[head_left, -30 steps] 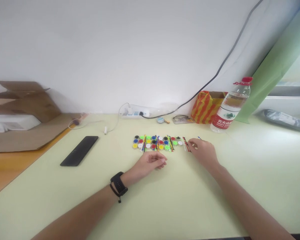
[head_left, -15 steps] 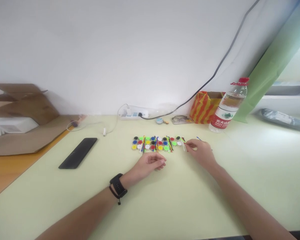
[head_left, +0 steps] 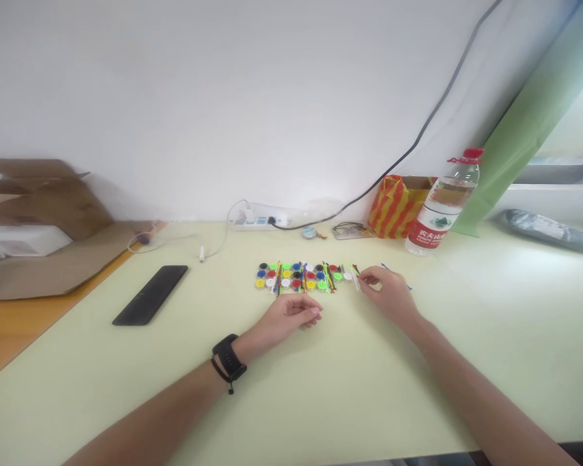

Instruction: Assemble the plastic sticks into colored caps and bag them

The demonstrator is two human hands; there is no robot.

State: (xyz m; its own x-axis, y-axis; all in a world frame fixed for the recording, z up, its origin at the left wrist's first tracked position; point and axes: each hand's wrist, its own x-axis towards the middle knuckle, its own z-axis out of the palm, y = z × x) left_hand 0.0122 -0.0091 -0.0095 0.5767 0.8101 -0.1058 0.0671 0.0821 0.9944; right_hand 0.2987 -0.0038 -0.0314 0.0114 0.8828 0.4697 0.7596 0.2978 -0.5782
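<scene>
Small round pots (head_left: pixel 297 274) with black, white, red, yellow, blue and green tops stand in rows on the table. Between their columns lie bundles of thin coloured plastic sticks (head_left: pixel 329 277). My right hand (head_left: pixel 386 291) pinches at another small bunch of sticks (head_left: pixel 354 277), white, green and red among them, at the right end of the rows. Its fingertips partly hide what they grip. Behind that hand lies a blue stick (head_left: pixel 385 266), partly covered. My left hand (head_left: pixel 294 315) rests in front of the rows, fingers curled and nothing visible in them.
A black phone-like slab (head_left: pixel 150 295) lies to the left. Behind the rows are a power strip (head_left: pixel 257 224), a small round tin (head_left: pixel 309 232) and glasses (head_left: pixel 350 228). A water bottle (head_left: pixel 440 207) and striped bag (head_left: pixel 393 210) stand back right; an open carton (head_left: pixel 92 226) sits left.
The view has shifted slightly. At the back row's right end, the black top now looks like a blurred, narrow grey shape. Both hands have stayed almost still.
</scene>
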